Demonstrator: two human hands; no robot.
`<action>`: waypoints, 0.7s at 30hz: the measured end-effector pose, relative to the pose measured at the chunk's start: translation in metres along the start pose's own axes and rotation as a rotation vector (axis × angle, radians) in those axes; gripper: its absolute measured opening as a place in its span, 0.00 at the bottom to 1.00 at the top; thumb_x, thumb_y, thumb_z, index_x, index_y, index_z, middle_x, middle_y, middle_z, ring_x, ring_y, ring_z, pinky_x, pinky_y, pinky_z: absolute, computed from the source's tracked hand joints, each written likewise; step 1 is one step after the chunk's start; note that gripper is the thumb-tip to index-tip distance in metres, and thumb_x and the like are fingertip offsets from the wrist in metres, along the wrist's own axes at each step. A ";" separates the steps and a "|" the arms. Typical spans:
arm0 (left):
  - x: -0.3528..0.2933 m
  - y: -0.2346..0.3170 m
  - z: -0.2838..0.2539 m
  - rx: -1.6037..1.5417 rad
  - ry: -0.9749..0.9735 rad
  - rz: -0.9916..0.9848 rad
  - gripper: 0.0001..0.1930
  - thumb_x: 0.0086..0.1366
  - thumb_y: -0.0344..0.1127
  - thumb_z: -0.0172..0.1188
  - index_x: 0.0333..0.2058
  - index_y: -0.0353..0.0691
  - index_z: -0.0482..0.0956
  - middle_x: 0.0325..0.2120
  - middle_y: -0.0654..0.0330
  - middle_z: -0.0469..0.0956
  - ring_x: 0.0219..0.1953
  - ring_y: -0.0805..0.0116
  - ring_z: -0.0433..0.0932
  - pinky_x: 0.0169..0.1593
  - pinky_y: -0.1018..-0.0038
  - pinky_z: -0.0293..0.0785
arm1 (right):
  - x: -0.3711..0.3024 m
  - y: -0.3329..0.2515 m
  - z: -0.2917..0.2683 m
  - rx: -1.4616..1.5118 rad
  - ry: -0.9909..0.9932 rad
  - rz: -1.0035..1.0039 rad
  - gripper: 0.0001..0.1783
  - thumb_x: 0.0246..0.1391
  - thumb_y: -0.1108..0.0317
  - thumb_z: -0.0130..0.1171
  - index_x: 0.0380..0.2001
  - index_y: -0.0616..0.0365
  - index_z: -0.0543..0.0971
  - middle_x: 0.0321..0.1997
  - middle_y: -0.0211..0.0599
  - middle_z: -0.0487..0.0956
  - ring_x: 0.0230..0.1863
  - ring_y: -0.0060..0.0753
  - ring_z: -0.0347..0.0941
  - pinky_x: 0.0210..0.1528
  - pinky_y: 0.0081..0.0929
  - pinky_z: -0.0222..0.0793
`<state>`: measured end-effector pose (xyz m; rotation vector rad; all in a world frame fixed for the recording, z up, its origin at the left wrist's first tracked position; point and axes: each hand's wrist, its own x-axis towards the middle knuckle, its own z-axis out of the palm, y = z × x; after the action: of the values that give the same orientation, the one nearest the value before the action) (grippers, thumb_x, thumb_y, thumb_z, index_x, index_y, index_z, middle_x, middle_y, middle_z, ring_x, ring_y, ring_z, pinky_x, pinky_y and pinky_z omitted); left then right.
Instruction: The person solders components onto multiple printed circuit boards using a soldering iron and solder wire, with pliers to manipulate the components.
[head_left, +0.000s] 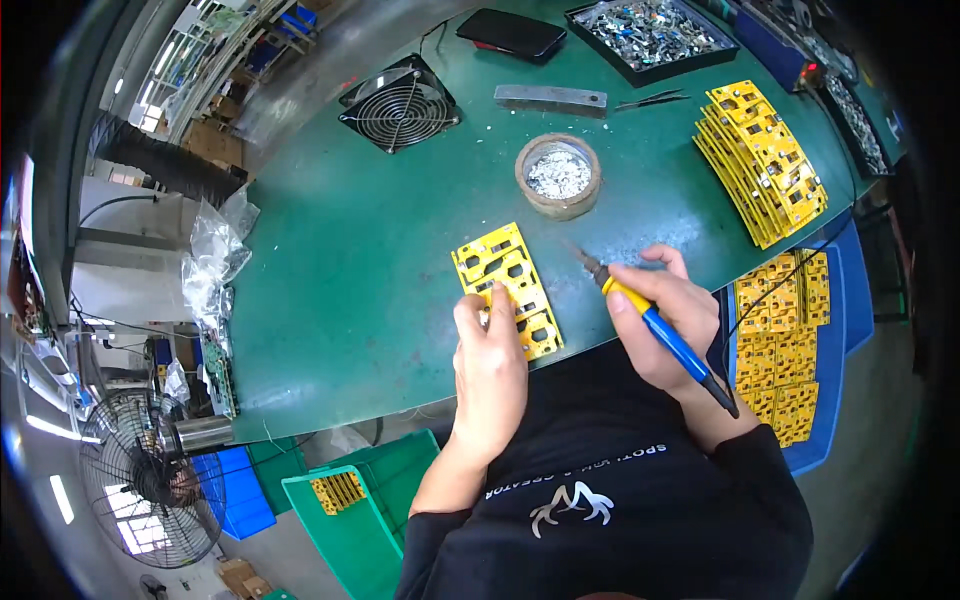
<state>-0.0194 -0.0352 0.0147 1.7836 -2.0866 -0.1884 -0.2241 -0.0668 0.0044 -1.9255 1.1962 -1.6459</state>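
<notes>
My left hand [490,355] grips a yellow circuit board panel [497,248] with dark cut-outs, near the front edge of the green table. Its thumb and forefinger lie on the panel's lower half; what they pinch between them is hidden. In my right hand [675,325] is a soldering iron [668,340] with a blue and yellow handle. The iron's tip points up and left, apart from the panel. Beyond both hands stands a round brownish pot [560,208] holding silvery bits.
A stack of yellow panels [765,165] stands at the right. Behind are a small fan [405,110], a metal bar [550,100], tweezers [652,99] and a black tray [655,72] of small parts. Below the table are a blue bin [832,390] and green crate [375,540] holding boards.
</notes>
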 end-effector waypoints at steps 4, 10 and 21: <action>0.016 -0.011 0.001 0.018 0.046 -0.020 0.25 0.65 0.16 0.58 0.61 0.24 0.71 0.52 0.40 0.70 0.38 0.42 0.85 0.37 0.57 0.85 | 0.005 0.014 0.006 -0.066 0.044 0.016 0.17 0.52 0.76 0.72 0.46 0.64 0.86 0.34 0.42 0.88 0.32 0.36 0.84 0.54 0.38 0.74; 0.023 -0.025 0.003 -0.003 0.317 0.010 0.06 0.72 0.25 0.60 0.44 0.30 0.77 0.44 0.46 0.74 0.34 0.44 0.82 0.35 0.54 0.81 | 0.003 0.020 0.010 -0.125 0.043 -0.006 0.17 0.52 0.76 0.73 0.47 0.64 0.86 0.34 0.42 0.88 0.32 0.37 0.83 0.51 0.36 0.74; -0.022 -0.034 -0.022 -0.891 0.104 -0.362 0.01 0.68 0.21 0.67 0.36 0.29 0.84 0.37 0.60 0.79 0.33 0.80 0.74 0.36 0.81 0.70 | -0.015 -0.002 0.015 0.085 -0.099 -0.073 0.17 0.47 0.76 0.74 0.43 0.63 0.87 0.30 0.37 0.87 0.28 0.34 0.84 0.47 0.39 0.77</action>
<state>0.0230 -0.0170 0.0183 1.5021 -1.2483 -0.9320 -0.2085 -0.0578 -0.0077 -1.9942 1.0128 -1.5906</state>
